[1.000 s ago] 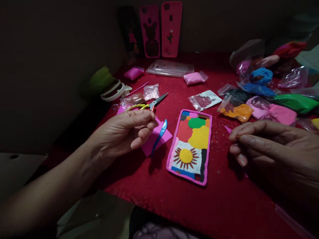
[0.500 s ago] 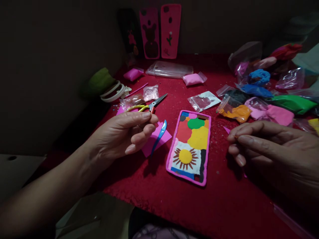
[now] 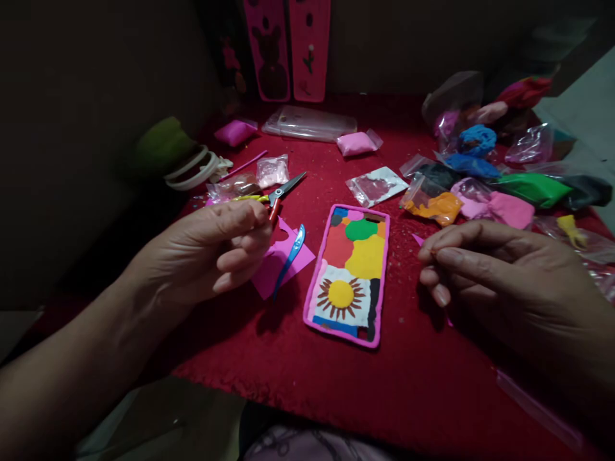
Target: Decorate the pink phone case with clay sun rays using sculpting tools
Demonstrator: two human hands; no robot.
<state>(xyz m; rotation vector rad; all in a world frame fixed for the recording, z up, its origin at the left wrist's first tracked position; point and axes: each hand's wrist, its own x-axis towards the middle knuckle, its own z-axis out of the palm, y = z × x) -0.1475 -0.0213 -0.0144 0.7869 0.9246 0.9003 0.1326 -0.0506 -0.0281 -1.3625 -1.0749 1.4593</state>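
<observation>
A phone case (image 3: 355, 256) covered in coloured clay patches, with a pink rim and a yellow and brown sun, lies on the red cloth (image 3: 336, 384) between my hands. My left hand (image 3: 216, 246) is raised left of it, thumb pressed to the index finger; whatever it pinches is too small to name. To the right, my right hand (image 3: 485, 266) pinches a tiny brown piece (image 3: 434, 253) between thumb and index finger. Scissors (image 3: 283, 191) and a blue curved tool (image 3: 291, 259) on pink paper (image 3: 269, 275) lie near my left hand.
Bags of coloured clay (image 3: 523, 189) crowd the right side. A clear case (image 3: 312, 123) and pink clay packets (image 3: 358, 143) lie at the back, before upright decorated cases (image 3: 309, 57). White rings (image 3: 195, 169) are at the left.
The view has shifted, so the table's things appear further left and slightly higher. My left thumb and index finger have drawn closer together; my right hand keeps its pinch.
</observation>
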